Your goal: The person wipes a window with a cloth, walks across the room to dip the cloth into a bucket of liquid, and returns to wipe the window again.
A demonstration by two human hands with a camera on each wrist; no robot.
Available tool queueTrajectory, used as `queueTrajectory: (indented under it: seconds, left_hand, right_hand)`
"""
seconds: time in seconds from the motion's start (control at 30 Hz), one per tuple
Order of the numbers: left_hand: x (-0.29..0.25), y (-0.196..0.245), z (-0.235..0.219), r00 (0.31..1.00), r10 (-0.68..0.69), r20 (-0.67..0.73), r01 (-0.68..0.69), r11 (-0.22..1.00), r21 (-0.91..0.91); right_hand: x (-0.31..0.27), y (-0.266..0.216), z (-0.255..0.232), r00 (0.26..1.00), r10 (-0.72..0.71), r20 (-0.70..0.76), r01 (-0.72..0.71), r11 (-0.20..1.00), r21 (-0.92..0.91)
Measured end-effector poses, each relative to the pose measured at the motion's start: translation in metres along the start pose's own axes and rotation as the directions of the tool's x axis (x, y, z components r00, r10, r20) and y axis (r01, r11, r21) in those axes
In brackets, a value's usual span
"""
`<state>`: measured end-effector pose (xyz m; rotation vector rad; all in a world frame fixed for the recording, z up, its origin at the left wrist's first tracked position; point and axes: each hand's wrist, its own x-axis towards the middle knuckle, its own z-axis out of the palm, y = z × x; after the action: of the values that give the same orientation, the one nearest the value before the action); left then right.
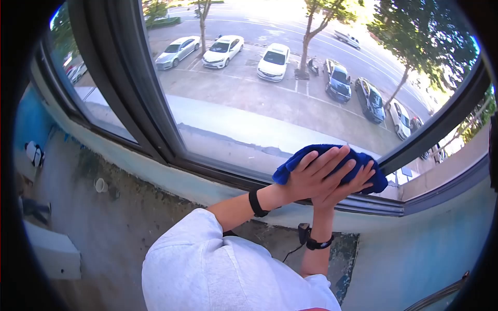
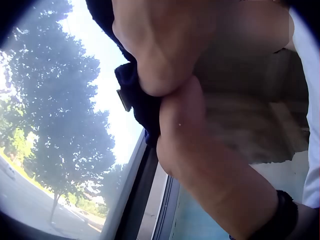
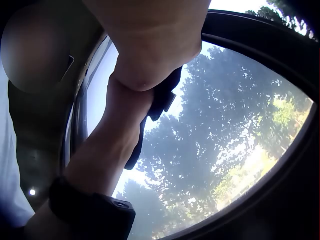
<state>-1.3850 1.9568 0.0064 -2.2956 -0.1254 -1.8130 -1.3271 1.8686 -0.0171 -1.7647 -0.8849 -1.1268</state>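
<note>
A crumpled dark blue cloth (image 1: pixel 381 181) lies against the window glass at the lower frame corner in the head view. My left hand (image 1: pixel 301 181) and right hand (image 1: pixel 334 192) overlap on it, fingers spread and fairly straight, palms towards the cloth. The left wrist view has my left hand (image 2: pixel 160 45) at the top, with the cloth (image 2: pixel 142 102) beside it and the right arm below. In the right wrist view my right hand (image 3: pixel 152 40) is up close, the cloth (image 3: pixel 162 97) partly hidden behind it. Much of the cloth is covered by the hands.
The dark window frame (image 1: pixel 122 83) runs down the left side, and a sill track (image 1: pixel 371 205) passes below the hands. Outside are parked cars and trees. Below the wall, a white bucket (image 1: pixel 101 185) stands on the floor, and a person (image 1: pixel 35 154) is at far left.
</note>
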Motion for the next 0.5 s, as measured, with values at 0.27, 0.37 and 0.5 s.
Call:
queueTrajectory:
  seconds: [0.27, 0.37, 0.5]
  left_hand:
    - [-0.094, -0.075, -0.045, 0.988, -0.010, 0.156, 0.013, 1.000, -0.014]
    - [-0.147, -0.129, -0.082, 0.975, -0.113, 0.192, 0.127, 0.990, -0.063]
    - [-0.179, -0.184, -0.153, 0.947, -0.210, 0.241, 0.251, 0.955, -0.156]
  right_hand:
    - [-0.091, -0.058, 0.069, 1.000, -0.003, -0.008, 0.003, 0.998, 0.058]
    - [-0.126, -0.116, 0.084, 0.968, -0.058, 0.245, 0.011, 0.982, 0.188]
    - [-0.159, -0.187, 0.103, 0.870, -0.207, 0.449, -0.021, 0.892, 0.451]
